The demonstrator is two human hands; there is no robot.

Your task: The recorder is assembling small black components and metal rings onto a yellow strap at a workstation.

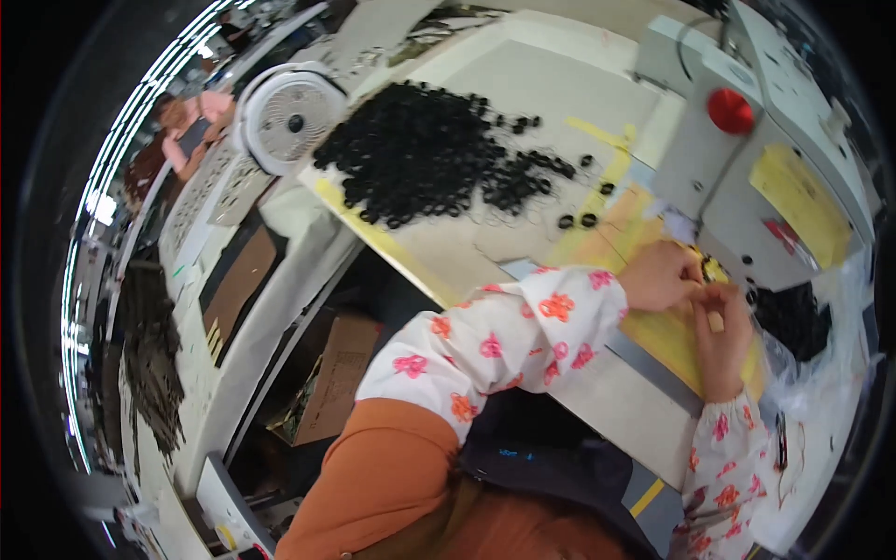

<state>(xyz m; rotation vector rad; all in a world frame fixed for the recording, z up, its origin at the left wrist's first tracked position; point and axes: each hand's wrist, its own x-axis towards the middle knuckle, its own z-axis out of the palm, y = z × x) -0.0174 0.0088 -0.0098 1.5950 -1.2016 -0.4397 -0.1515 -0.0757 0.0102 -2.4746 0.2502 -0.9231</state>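
My left hand (658,277) and my right hand (726,338) meet fingertip to fingertip at the front of a grey sewing machine (714,140). Both are closed in a pinch; whatever lies between the fingers is too small and hidden to name. Beneath them is the yellow-covered work surface (667,341) by the machine. A large heap of small black loops (420,149) with loose threads lies on the white table, up and to the left of my hands. A few single loops (579,221) trail from the heap toward my left hand.
Past my right hand lies a black bundle (793,320) beside clear plastic film (812,383). A white fan (291,117) stands beyond the table's left edge. Brown strips (151,355) hang at far left, and an open cardboard box (338,378) sits below. Another person (191,131) sits farther back.
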